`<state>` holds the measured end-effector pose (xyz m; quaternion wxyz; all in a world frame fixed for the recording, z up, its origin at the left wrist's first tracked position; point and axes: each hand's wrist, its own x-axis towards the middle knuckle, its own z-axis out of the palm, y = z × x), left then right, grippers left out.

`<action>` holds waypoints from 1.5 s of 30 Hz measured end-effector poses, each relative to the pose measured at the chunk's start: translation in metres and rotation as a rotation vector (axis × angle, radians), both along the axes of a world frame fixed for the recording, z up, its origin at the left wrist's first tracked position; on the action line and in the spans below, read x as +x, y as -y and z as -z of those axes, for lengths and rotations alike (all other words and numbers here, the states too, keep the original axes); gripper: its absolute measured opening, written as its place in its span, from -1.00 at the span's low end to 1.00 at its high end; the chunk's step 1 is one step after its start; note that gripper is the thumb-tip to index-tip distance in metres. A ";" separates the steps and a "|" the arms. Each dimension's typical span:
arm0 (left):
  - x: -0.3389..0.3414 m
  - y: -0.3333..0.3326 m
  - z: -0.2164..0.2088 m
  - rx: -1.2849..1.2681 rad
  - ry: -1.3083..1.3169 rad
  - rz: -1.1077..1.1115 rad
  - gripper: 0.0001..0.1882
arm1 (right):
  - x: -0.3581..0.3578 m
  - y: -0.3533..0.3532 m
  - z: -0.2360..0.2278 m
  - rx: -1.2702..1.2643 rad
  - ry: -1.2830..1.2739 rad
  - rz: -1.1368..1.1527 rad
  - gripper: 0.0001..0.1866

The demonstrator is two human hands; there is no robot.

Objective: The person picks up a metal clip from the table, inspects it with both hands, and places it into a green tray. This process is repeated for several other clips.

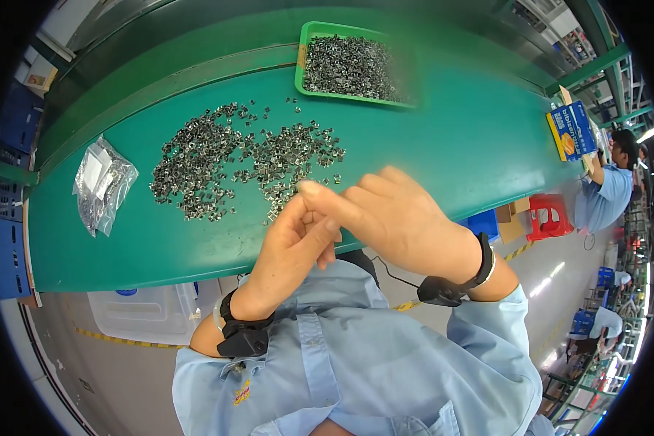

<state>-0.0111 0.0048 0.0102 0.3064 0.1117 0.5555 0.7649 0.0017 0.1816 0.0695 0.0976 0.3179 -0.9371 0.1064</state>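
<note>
My left hand (289, 247) and my right hand (389, 214) meet above the near edge of the green worktop. The left fingers are curled inward, with the thumb against them. Closed as well, my right hand reaches over with its thumb and forefinger at the left fingertips. Anything they pinch is too small or too hidden to make out. Just beyond the hands lies a loose pile of small, shiny metal parts (291, 156). A larger, denser pile of the same parts (196, 160) spreads to its left.
A green tray (303, 62) full of similar parts stands at the back. At left lies a clear plastic bag (105, 185) of parts. A clear plastic bin (142, 312) sits below the table. Rightward are a red stool (548, 216), a blue-yellow box (572, 131) and a co-worker (607, 189).
</note>
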 end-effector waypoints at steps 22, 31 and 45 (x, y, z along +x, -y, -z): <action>0.008 0.003 0.014 0.243 0.070 -0.042 -0.84 | 0.012 0.006 0.052 -0.737 -0.025 0.037 -0.76; 0.006 0.005 0.016 0.316 0.100 -0.025 -0.84 | 0.016 0.009 0.053 -0.754 -0.040 0.036 -0.76; 0.007 -0.001 0.018 0.207 0.055 0.040 -0.83 | 0.023 -0.004 0.054 -0.725 -0.015 0.017 -0.77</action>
